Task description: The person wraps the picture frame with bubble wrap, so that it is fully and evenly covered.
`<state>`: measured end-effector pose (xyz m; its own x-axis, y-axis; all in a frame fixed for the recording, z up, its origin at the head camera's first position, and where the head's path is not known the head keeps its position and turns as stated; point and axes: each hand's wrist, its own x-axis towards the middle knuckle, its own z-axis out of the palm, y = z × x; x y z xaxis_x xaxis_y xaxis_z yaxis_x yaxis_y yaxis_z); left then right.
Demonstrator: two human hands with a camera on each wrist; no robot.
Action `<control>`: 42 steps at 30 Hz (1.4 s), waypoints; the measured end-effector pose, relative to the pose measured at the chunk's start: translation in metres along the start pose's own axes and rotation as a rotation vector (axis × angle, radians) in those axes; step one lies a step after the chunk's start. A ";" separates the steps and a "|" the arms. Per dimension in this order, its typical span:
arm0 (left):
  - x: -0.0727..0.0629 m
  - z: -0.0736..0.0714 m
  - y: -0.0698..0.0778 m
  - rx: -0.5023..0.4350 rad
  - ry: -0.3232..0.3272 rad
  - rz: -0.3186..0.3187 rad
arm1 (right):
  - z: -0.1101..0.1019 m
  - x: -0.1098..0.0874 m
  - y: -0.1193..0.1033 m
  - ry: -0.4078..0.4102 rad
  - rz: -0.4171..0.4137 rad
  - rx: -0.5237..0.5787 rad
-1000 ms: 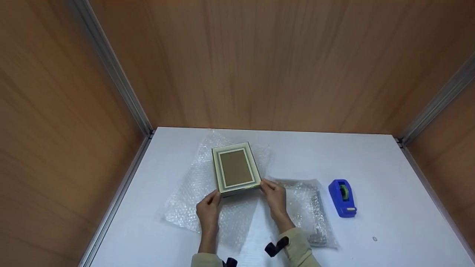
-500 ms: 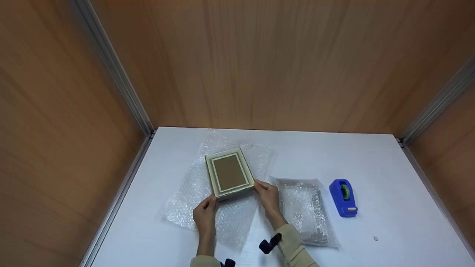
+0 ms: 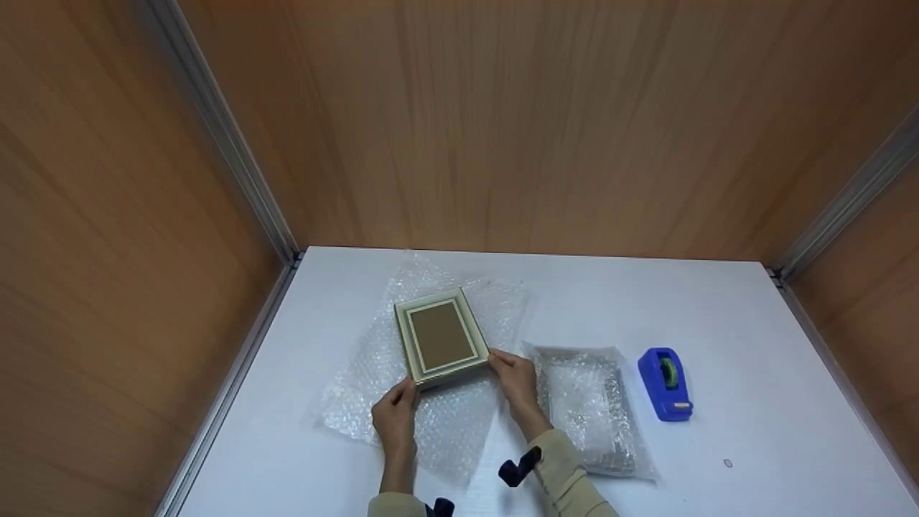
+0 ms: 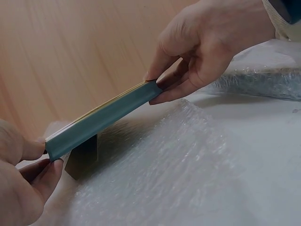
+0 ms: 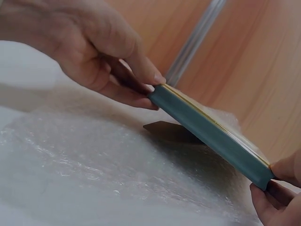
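Note:
A picture frame [image 3: 443, 336] with a pale border and a brown middle is held between both hands, tilted above a sheet of bubble wrap [image 3: 452, 445]. My left hand [image 3: 395, 416] pinches its near left corner, thumb on top and fingers beneath. At the near right corner, my right hand [image 3: 517, 384] pinches it the same way. In the left wrist view the frame's green side edge [image 4: 103, 120] faces the camera, and a dark stand flap [image 4: 83, 157] hangs under it. The right wrist view shows the same flap [image 5: 171, 132] close over the bubble wrap.
A flat bubble-wrapped package [image 3: 589, 409] lies to the right of the hands. Farther right stands a blue tape dispenser [image 3: 664, 384], with a small clear scrap [image 3: 728, 463] nearer the front. Wooden panels [image 3: 474, 129] enclose the white table at the back and sides.
Both hands have brought the picture frame slightly left and nearer the person, mostly in the first half second. The bubble wrap, package and tape dispenser stay in place.

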<state>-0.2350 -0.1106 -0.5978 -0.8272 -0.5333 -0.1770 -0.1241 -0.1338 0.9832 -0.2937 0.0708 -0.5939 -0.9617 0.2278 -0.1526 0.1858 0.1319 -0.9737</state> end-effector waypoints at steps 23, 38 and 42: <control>0.008 -0.002 -0.007 0.166 0.000 0.008 | 0.006 0.008 0.008 -0.036 0.056 -0.076; 0.015 -0.006 0.001 0.461 -0.021 0.135 | 0.004 0.007 0.006 -0.107 0.045 -0.101; 0.017 -0.008 0.001 0.466 -0.032 0.147 | 0.001 0.006 0.003 -0.140 0.038 -0.133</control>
<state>-0.2451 -0.1262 -0.6003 -0.8696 -0.4920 -0.0409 -0.2312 0.3327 0.9142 -0.2996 0.0720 -0.5976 -0.9704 0.1001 -0.2197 0.2384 0.2542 -0.9373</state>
